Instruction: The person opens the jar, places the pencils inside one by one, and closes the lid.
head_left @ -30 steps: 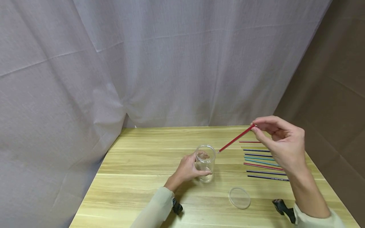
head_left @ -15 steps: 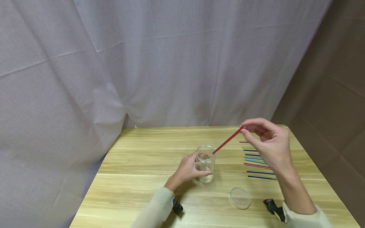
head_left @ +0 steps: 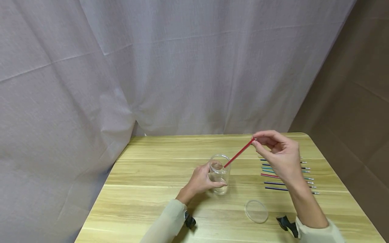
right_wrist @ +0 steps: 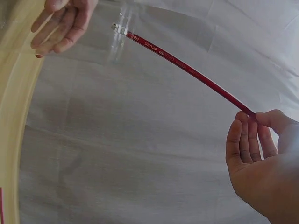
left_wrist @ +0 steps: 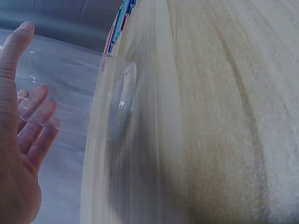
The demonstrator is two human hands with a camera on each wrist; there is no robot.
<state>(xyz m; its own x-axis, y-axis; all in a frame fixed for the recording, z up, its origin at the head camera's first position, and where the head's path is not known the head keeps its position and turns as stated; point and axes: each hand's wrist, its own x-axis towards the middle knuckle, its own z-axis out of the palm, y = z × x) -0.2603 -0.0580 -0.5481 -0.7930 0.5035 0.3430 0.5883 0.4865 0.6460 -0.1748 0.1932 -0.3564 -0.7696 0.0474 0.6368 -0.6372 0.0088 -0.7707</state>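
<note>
In the head view a clear cylindrical jar [head_left: 221, 190] stands upright on the table, its mouth uncovered. My left hand [head_left: 198, 180] holds it around the side, fingers behind and thumb in front. The left wrist view shows this hand [left_wrist: 21, 135] on the jar's transparent wall [left_wrist: 74, 93]. My right hand [head_left: 281, 155] pinches a red pencil [head_left: 239, 152] by its upper end between thumb and fingertips. The pencil slants down to the left. Its lower, eraser-like end is just inside the jar's mouth, as the right wrist view also shows for the pencil [right_wrist: 187, 70].
Several pencils [head_left: 275, 189], dark blue, teal, red and yellow, lie in a row on the wooden table [head_left: 158, 168] at right, partly behind my right forearm. A clear round lid [head_left: 256, 212] lies nearer the front. Grey cloth [head_left: 182, 84] hangs behind the table.
My right hand has moved left and slightly down, bringing the red pencil's lower end from beside the jar to inside its mouth. The left hand and the jar have stayed in place.
</note>
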